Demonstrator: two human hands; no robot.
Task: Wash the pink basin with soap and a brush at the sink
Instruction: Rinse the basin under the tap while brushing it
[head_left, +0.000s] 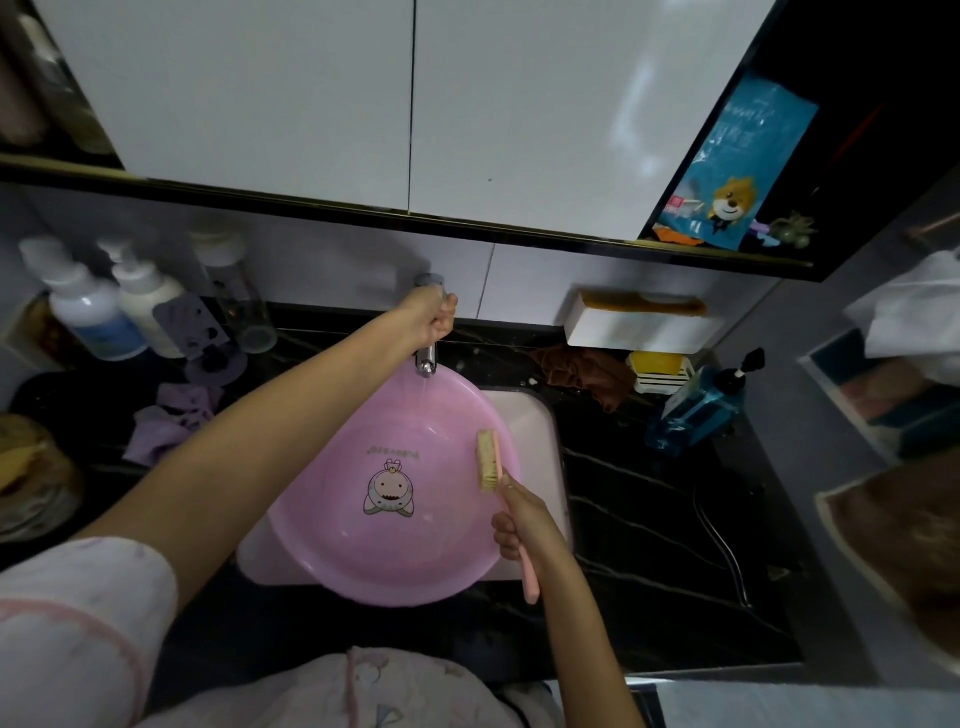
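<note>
The pink basin (415, 551) with a cartoon figure on its bottom sits in the white sink (540, 431), under the chrome tap spout (426, 361). My left hand (432, 316) reaches far forward and grips the tap handle behind the basin. My right hand (522, 522) holds a pink-handled brush (489, 460) by its handle at the basin's right rim, bristle head pointing away from me over the basin. A thin stream of water seems to fall from the spout. A yellow soap bar (655, 362) lies in a white dish to the right.
Dark marbled counter (649, 519) surrounds the sink. White bottles (91, 312) and a purple cloth (171, 421) stand left. A brown cloth (587, 371), blue pump bottle (698, 408) and white wall shelf (639, 325) with a comb are right. White cabinets (311, 104) hang overhead.
</note>
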